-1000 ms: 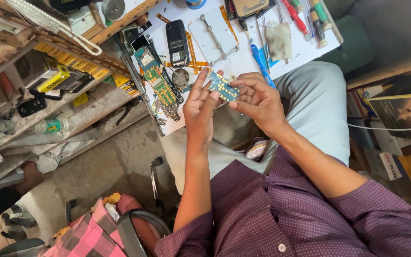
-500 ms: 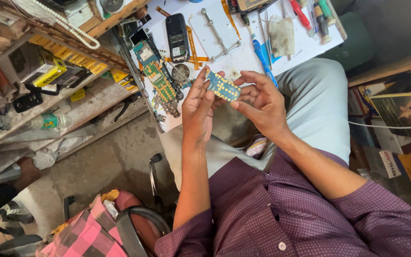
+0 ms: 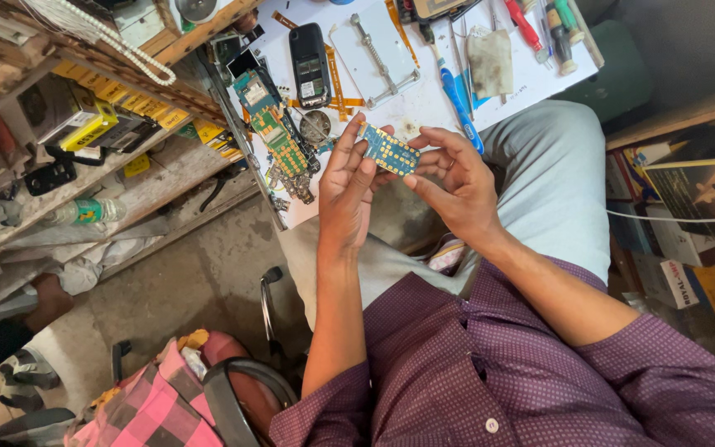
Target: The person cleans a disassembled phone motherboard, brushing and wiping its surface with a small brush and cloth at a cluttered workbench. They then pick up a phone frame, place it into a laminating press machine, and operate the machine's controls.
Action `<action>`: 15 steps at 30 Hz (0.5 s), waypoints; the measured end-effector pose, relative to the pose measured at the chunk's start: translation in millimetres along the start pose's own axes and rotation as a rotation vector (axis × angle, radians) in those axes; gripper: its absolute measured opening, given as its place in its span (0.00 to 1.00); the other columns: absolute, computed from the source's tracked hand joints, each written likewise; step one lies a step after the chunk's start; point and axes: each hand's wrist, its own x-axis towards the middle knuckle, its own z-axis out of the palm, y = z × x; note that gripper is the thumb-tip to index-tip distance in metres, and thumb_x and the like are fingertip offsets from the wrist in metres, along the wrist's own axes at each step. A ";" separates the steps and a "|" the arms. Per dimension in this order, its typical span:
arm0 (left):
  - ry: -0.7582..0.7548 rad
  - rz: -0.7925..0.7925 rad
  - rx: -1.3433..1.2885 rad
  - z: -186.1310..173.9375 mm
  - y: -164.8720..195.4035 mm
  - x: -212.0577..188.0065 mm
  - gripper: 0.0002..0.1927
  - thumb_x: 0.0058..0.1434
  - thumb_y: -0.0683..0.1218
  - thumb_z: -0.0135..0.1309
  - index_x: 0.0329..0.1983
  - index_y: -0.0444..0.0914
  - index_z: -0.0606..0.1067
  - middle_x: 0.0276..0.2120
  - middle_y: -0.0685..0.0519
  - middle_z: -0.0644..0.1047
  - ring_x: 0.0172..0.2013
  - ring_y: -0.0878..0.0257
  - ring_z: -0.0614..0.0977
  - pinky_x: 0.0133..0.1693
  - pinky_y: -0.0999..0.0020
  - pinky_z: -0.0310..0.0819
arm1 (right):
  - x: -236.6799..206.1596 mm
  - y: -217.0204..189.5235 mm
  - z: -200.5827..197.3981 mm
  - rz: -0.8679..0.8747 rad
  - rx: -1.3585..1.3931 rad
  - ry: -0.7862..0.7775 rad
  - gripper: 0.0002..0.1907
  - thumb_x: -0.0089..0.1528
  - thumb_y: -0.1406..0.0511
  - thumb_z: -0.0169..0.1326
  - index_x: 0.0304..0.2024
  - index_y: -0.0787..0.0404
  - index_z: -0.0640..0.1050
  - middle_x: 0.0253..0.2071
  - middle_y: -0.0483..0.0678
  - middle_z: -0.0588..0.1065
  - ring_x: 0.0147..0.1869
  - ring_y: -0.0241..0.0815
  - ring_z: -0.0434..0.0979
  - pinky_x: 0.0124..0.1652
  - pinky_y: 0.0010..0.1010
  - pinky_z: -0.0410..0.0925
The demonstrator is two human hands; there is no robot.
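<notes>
Both hands pinch a small blue rectangular circuit board dotted with yellow contact pads (image 3: 388, 149), just above the centre of the frame, over the person's lap. The left hand (image 3: 347, 194) grips the board's left end between thumb and fingertips, fingers pointing up the frame. The right hand (image 3: 455, 186) clasps the right end, its thumb under the lower edge and its fingers curled over the top. The board tilts, left end higher, at the near edge of a white worktop (image 3: 424, 103).

On that worktop, up and left of the board, lies a long green and gold phone circuit board (image 3: 271, 128), with a black bar-shaped mobile phone (image 3: 309, 54) above it and a round silver metal part (image 3: 316, 126) between them. A white plate with a metal clamp (image 3: 378, 50) sits at top centre, and a blue-handled tool (image 3: 459, 99) lies just above the right hand. Red and green screwdrivers (image 3: 544, 25) rest at upper right. A wooden shelf with yellow-labelled boxes (image 3: 117, 116) fills the upper left.
</notes>
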 end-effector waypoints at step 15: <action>0.007 -0.009 0.074 -6.9 4.3 0.4 0.25 0.70 0.36 0.50 0.69 0.34 0.61 0.59 0.36 0.76 0.49 0.61 0.82 0.50 0.67 0.78 | -8.2 5.4 -7.7 -0.046 -0.132 -0.024 0.34 0.64 0.82 0.57 0.71 0.64 0.63 0.63 0.52 0.70 0.61 0.39 0.76 0.62 0.34 0.72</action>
